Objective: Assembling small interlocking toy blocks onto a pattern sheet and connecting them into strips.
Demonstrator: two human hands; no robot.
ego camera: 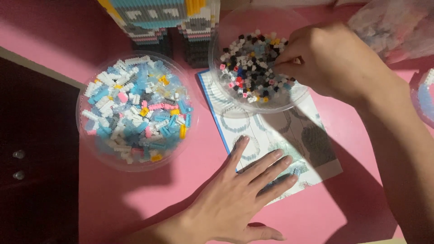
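My left hand [235,194] lies flat, fingers spread, on a printed instruction sheet [312,149] on the pink table. My right hand [330,58] reaches into a clear round bowl [226,27] of small dark, grey, pink and blue bricks [246,72], fingertips pinched among the pieces; whether it holds one is hidden. A second clear bowl [88,140] at the left holds several white, light blue, pink and yellow bricks [135,108].
A partly built brick model [162,22] in blue, grey, white and yellow stands at the back. A clear plastic bag [398,27] lies at the top right, another brick piece [425,95] at the right edge. A dark cabinet [36,158] borders the table's left.
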